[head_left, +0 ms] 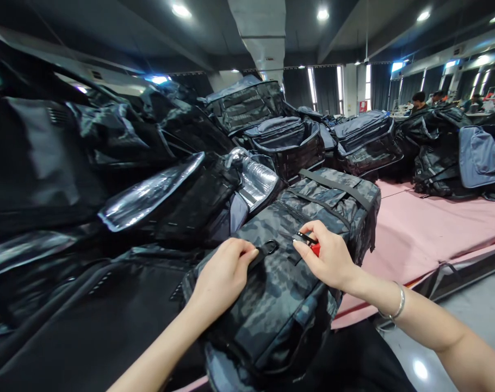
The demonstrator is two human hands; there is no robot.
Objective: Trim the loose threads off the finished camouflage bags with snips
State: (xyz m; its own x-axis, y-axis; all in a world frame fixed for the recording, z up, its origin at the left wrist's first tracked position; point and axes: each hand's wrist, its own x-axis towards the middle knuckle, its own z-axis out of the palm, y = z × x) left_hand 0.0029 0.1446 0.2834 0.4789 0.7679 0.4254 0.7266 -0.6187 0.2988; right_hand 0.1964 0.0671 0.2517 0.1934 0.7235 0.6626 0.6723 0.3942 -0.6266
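"Okay, what does my left grip (231,267) have on your monitor?"

"I see it pinching a short black strap (255,259), thumb against bent fingers. A black ring (271,246) sits at the strap's free end, pointing toward the other side."

"And my right grip (327,256)?"

"I read that one as closed on a small red-and-black tool (315,249), thumb below and fingertips above. Its dark end is near the ring, but apart from it. There's a silver bracelet (401,300) on that wrist."

"Where do I have the bag?"

"I've got the camouflage bag (267,305) right in front of us, lying under both grips on the pink-covered counter (427,223). A wide dark band (337,188) crosses its far end."

"What's around it?"

"On my left, a large black bag (137,305) lies close by, and behind that an open flap (149,196) shows shiny silver lining. More bags are heaped beyond. To the right, I can make out one with a pale grey panel (480,158). Far back, I spot people (419,102) near dark curtains (327,87); their hands are too small for me to tell."
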